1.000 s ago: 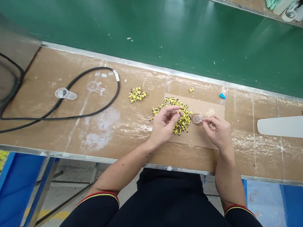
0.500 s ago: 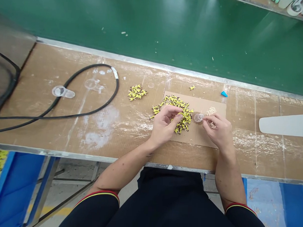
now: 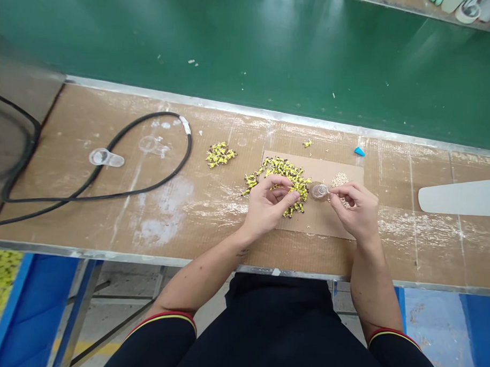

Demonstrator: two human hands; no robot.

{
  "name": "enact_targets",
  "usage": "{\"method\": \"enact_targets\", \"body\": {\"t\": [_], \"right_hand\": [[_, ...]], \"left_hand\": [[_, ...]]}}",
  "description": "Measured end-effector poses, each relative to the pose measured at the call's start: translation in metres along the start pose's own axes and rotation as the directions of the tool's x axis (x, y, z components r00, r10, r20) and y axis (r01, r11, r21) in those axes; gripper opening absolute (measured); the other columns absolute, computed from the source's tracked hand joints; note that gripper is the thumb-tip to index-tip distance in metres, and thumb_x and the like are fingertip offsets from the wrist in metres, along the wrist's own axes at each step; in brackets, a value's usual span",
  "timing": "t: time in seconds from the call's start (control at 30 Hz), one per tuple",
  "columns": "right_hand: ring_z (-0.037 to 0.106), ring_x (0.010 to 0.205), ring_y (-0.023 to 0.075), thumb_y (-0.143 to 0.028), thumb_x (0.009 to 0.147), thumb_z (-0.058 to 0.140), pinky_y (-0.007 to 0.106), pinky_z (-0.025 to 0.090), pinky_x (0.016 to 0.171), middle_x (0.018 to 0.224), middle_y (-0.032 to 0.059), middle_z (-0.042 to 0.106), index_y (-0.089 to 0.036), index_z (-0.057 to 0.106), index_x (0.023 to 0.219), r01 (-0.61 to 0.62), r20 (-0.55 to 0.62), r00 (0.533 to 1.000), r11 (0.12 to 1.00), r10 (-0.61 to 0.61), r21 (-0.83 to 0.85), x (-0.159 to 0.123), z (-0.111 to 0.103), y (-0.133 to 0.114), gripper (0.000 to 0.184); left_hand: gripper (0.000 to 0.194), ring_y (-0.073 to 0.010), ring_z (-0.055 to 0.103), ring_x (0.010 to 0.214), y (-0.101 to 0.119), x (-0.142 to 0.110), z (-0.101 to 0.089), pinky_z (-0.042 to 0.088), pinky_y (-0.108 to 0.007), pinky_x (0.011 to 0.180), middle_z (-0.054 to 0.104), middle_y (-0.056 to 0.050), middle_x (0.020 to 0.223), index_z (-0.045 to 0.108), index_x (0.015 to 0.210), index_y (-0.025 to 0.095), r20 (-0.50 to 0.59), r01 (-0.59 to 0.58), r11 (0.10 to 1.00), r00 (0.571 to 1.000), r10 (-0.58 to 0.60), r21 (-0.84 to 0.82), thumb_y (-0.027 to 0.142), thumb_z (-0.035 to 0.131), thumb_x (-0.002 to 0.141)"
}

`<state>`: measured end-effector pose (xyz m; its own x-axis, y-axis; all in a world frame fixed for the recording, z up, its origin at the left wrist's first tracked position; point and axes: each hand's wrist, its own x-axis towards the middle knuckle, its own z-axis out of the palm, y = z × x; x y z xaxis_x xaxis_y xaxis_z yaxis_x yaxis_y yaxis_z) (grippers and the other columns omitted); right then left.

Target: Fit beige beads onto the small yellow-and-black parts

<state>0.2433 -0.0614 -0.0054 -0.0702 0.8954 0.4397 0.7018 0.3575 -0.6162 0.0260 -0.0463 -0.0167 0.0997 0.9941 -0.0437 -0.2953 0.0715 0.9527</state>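
Observation:
A pile of small yellow figures with dark parts (image 3: 283,166) lies on a cardboard sheet (image 3: 311,223). My left hand (image 3: 270,203) is over the pile's near side, thumb and forefinger curled together on what looks like one small yellow figure, partly lost against the pile. To the right, my right hand (image 3: 355,209) pinches a tiny pale piece beside a small clear round container (image 3: 319,191) with some liquid-like content. A heap of tiny cream-coloured pieces (image 3: 340,179) lies behind and partly under the right hand's fingers.
A smaller group of yellow figures (image 3: 221,154) lies left of the sheet. A single figure (image 3: 307,144) and a blue cone-shaped cap (image 3: 359,151) are behind it. A black cable (image 3: 128,192) loops at the left near a clear plastic scoop-like piece (image 3: 106,157). A white blade-shaped object (image 3: 461,197) reaches in from the right.
The right hand's fingertips have drawn slightly back from the clear container, with the pale piece showing between them. The left hand stays nearly in place. The view has shifted slightly.

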Motion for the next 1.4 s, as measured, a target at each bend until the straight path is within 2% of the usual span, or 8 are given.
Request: {"method": "enact_targets", "body": {"t": [0.13,0.23,0.4,0.53,0.7,0.93,1.17,1.4], "right_hand": [[0.053,0.056,0.0109,-0.014,0.085,0.068,0.026,0.043,0.052,0.072,-0.0014,0.066,-0.022,0.073,0.082,-0.009,-0.045,0.999,0.991,0.015,0.135,0.000,0.000,-0.011,0.010],[0.051,0.055,0.0104,-0.013,0.083,0.068,0.025,0.041,0.050,0.072,-0.0016,0.066,-0.022,0.072,0.079,-0.017,-0.043,0.999,0.977,0.027,0.214,-0.002,0.003,-0.018,0.011],[0.051,0.056,0.0118,-0.014,0.084,0.068,0.027,0.041,0.051,0.073,-0.0006,0.068,-0.023,0.072,0.079,-0.045,-0.023,0.998,0.953,0.054,0.300,-0.005,0.005,-0.023,0.011],[0.053,0.058,0.0131,-0.013,0.084,0.068,0.029,0.042,0.052,0.075,0.0000,0.068,-0.024,0.071,0.080,-0.037,-0.014,0.999,0.931,0.045,0.363,-0.007,0.005,-0.024,0.012],[0.056,0.064,0.0150,-0.011,0.084,0.066,0.031,0.045,0.057,0.075,-0.0004,0.064,-0.025,0.068,0.082,-0.024,0.018,1.000,0.901,0.018,0.432,-0.009,0.007,-0.025,0.013],[0.057,0.068,0.0160,-0.014,0.087,0.061,0.032,0.049,0.062,0.075,-0.0004,0.060,-0.024,0.061,0.082,-0.018,0.029,1.000,0.866,0.004,0.500,-0.010,0.016,-0.030,0.012],[0.065,0.083,0.0199,-0.016,0.087,0.060,0.038,0.055,0.074,0.091,0.0046,0.066,-0.024,0.060,0.082,-0.070,0.067,0.997,0.852,0.041,0.518,-0.013,0.022,-0.033,0.009],[0.066,0.080,0.0199,-0.017,0.087,0.060,0.038,0.056,0.072,0.088,0.0044,0.068,-0.024,0.060,0.081,-0.068,0.063,0.997,0.868,0.042,0.493,-0.013,0.024,-0.034,0.009]], "left_hand": [[0.022,-0.0124,0.075,0.067,0.004,-0.002,0.000,0.057,-0.018,0.058,0.065,0.003,0.072,0.065,0.090,0.018,0.026,0.058,0.998,0.998,-0.058,0.012,0.023,0.082,0.077],[0.021,-0.0141,0.077,0.071,0.005,-0.004,-0.001,0.059,-0.019,0.058,0.071,0.000,0.079,0.069,0.095,0.018,0.039,0.078,0.997,0.996,-0.079,0.027,0.024,0.081,0.079],[0.023,-0.0156,0.078,0.080,0.004,-0.004,-0.001,0.065,-0.026,0.074,0.078,-0.005,0.085,0.073,0.102,0.017,0.124,0.032,0.997,0.991,-0.040,0.067,0.027,0.080,0.083],[0.021,-0.0141,0.076,0.078,0.002,-0.006,0.000,0.065,-0.025,0.073,0.080,-0.005,0.087,0.070,0.092,0.018,0.173,0.019,0.999,0.985,-0.026,0.040,0.029,0.085,0.082],[0.031,-0.0165,0.078,0.075,0.000,-0.010,0.001,0.066,-0.028,0.072,0.081,-0.006,0.085,0.068,0.088,0.017,0.216,0.090,0.996,0.972,-0.087,-0.005,0.038,0.088,0.080],[0.027,-0.0162,0.078,0.075,-0.004,-0.013,0.005,0.064,-0.026,0.069,0.080,-0.007,0.087,0.069,0.089,0.016,0.280,0.133,0.990,0.953,-0.112,-0.056,0.038,0.085,0.084],[0.033,-0.0128,0.074,0.067,-0.010,-0.014,0.008,0.064,-0.026,0.067,0.078,-0.005,0.082,0.069,0.085,0.016,0.299,0.133,0.988,0.949,-0.104,-0.078,0.045,0.086,0.082],[0.032,-0.0128,0.074,0.066,-0.011,-0.015,0.009,0.064,-0.025,0.066,0.076,-0.003,0.079,0.070,0.084,0.016,0.290,0.121,0.990,0.952,-0.094,-0.076,0.044,0.086,0.082]]}}
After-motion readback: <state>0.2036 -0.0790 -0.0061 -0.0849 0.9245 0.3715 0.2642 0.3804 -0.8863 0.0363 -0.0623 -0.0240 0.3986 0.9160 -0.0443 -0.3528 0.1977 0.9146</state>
